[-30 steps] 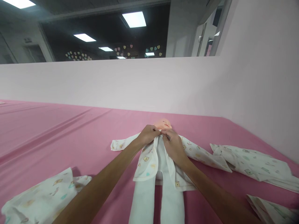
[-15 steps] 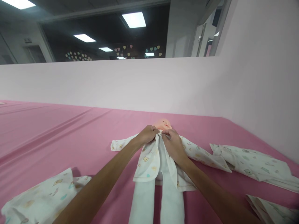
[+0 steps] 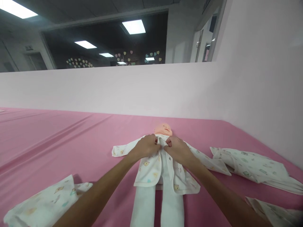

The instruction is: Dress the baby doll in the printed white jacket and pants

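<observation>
A: Main item first. Small baby doll with a peach plastic head (image 3: 163, 129) lies on its back on the pink cloth-covered worktop (image 3: 59, 138), head toward the pale pink wall (image 3: 118, 88), white fabric legs (image 3: 157, 205) pointing at the person.

B: Clothing?

A: White cotton baby jacket printed with little bears (image 3: 151, 165), on the doll, front panels flapping open below the chest, sleeves spread out to both sides.

B: Hands?

A: Left hand (image 3: 146, 146) on the left front panel at the chest, fingers curled, grip pinched on the jacket edge. Right hand (image 3: 178, 150) on the right panel, same thing, pinched on the fabric. Fingertips of both nearly meet at the centre, just under the doll's chin. Both forearms reach in from the bottom of the frame.

B: Fastener visible?

A: Can't tell, fingers cover it.

B: Around it?

A: Rumpled printed white garment (image 3: 251, 165) lying flat to the right, near the doll's sleeve but apart from it. Another printed white cloth piece (image 3: 272, 214) at the bottom right corner, partly cut off. A third crumpled printed cloth (image 3: 44, 205) at the bottom left, well apart from the doll.

B: Background?

A: Wall runs along the far side and right side of the worktop. Above it a dark room with square ceiling light panels (image 3: 133, 26) and pastel heart shapes (image 3: 78, 61) on the far wall.
</observation>
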`<state>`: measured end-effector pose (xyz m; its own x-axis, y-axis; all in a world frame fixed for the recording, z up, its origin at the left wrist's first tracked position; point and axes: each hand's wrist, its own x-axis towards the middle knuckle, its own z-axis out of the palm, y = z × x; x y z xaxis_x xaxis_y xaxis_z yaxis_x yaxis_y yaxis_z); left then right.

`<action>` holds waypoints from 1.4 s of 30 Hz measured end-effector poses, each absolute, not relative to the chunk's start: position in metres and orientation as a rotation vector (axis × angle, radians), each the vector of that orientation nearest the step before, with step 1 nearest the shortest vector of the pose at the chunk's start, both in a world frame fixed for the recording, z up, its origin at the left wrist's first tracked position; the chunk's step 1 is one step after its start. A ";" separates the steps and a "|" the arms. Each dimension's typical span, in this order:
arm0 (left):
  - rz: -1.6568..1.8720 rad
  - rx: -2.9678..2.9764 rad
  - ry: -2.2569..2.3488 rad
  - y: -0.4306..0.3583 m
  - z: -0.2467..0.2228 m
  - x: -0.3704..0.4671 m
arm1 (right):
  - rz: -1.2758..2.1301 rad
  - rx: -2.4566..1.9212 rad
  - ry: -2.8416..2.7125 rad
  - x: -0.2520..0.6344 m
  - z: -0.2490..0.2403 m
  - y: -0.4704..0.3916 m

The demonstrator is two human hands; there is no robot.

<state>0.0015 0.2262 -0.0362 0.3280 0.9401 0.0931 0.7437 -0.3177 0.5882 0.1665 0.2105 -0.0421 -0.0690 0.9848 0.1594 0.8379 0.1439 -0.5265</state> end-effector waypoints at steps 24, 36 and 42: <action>0.756 2.528 1.617 0.212 -0.029 0.009 | 0.727 -1.516 -1.687 0.177 -0.025 0.207; 0.658 2.750 1.781 0.207 -0.039 0.024 | 0.778 -1.494 -1.607 0.171 -0.031 0.205; 0.645 2.689 1.780 0.208 -0.041 0.026 | 0.725 -1.459 -1.610 0.167 -0.030 0.202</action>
<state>0.0257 0.2076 -0.0407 0.3408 0.8516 0.3984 0.9091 -0.4065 0.0913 0.1670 0.2016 -0.0301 0.0136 0.9809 0.1940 0.5049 0.1607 -0.8481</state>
